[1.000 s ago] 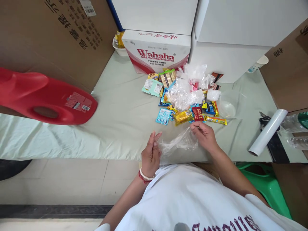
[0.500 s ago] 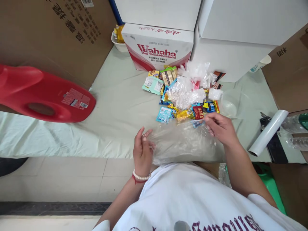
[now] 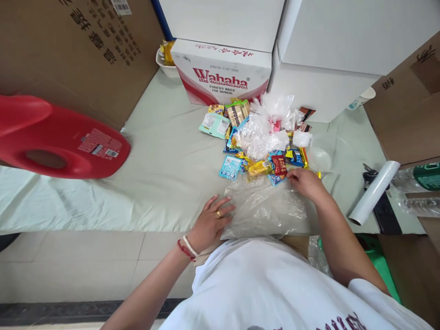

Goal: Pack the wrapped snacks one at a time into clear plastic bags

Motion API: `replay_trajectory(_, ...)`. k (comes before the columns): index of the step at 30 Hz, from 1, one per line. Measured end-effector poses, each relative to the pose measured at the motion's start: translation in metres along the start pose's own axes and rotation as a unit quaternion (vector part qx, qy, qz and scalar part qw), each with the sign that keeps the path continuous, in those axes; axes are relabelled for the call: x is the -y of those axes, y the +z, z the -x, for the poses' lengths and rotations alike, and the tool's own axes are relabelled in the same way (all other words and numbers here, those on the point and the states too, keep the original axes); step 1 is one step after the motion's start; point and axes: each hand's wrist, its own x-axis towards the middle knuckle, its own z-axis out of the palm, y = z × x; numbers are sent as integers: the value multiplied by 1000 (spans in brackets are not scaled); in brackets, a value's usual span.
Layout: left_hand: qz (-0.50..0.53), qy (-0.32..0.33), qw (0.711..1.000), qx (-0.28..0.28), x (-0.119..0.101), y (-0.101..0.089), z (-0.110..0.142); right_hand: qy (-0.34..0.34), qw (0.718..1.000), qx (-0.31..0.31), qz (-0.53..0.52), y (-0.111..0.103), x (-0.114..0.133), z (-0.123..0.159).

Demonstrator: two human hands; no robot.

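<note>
A clear plastic bag lies spread flat on the pale green cloth near the table's front edge. My left hand rests flat on the bag's left edge, fingers stretched out, a ring on one finger. At the bag's far right corner my right hand has its fingers curled, pressing or pinching the plastic. Just beyond the bag lies a pile of small snack packets mixed with crumpled clear bags.
A Wahaha carton and white boxes stand behind the pile. A red plastic jug lies at the left. A clear cup, a white roll, keys and bottles sit at the right. Brown cartons flank both sides.
The bag was bunched between both hands in the air, then pulled open, and now lies flattened on the table. My left hand has turned palm down onto it.
</note>
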Motion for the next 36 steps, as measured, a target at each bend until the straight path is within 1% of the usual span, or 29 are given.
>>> replay_trajectory(1,19,-5,1000,6,2,-3,4,9,1000,-5,10,-4,-5,2)
replay_trajectory(3,61,-26,998,5,4,-7,10,0,998,-61,3,-12,-6,-1)
replay_trajectory(4,80,-41,996,-1,5,-9,12,-22,995,-93,-13,-16,0,-6)
replay_trajectory(5,95,-57,994,-10,5,-10,11,-56,992,-111,-30,-20,9,-12)
replay_trajectory(6,104,-72,992,-20,4,-10,10,-99,988,-109,-42,-21,21,-20)
replay_trajectory(7,105,-85,990,-30,3,-9,8,-142,985,-85,-44,-22,35,-28)
replay_trajectory(9,83,-103,990,-41,1,-6,3,-206,978,-2,-12,-18,63,-43)
replay_trajectory(11,43,-100,993,-35,0,-2,0,-226,971,64,43,-12,82,-54)
replay_trajectory(12,21,-94,995,-26,-1,0,1,-222,969,80,68,-9,85,-57)
replay_trajectory(14,-16,-83,996,-6,-3,1,6,-200,973,74,94,-9,80,-56)
replay_trajectory(16,-43,-76,996,14,-5,0,14,-170,981,38,85,-18,60,-48)
replay_trajectory(18,-62,-68,995,33,-7,-1,21,-135,989,-25,51,-34,36,-31)
replay_trajectory(20,-75,-60,994,51,-10,-2,25,-105,990,-96,-6,-53,19,-8)
replay_trajectory(21,-80,-59,993,58,-11,-2,26,-99,987,-120,-41,-60,17,6)
replay_trajectory(22,-83,-59,993,63,-11,-1,26,-104,983,-127,-77,-65,19,19)
replay_trajectory(23,-85,-61,992,66,-12,-1,26,-122,979,-118,-109,-66,25,32)
replay_trajectory(25,-87,-70,991,71,-13,0,26,-174,973,-62,-141,-55,49,52)
replay_trajectory(27,-88,-80,990,68,-15,-1,28,-205,972,16,-116,-30,77,63)
replay_trajectory(29,-96,-90,990,52,-17,-5,32,-196,974,92,-61,-1,98,66)
replay_trajectory(30,-101,-88,990,43,-18,-8,35,-188,974,119,-41,11,103,67)
replay_trajectory(31,-104,-76,991,38,-20,-11,39,-187,973,130,-37,19,105,69)
replay_trajectory(33,-96,-31,994,49,-22,-17,48,-212,968,110,-74,25,96,79)
replay_trajectory(35,-79,14,994,78,-21,-18,56,-258,954,72,-132,20,76,100)
replay_trajectory(36,-74,24,993,87,-20,-16,59,-283,945,68,-147,17,64,113)
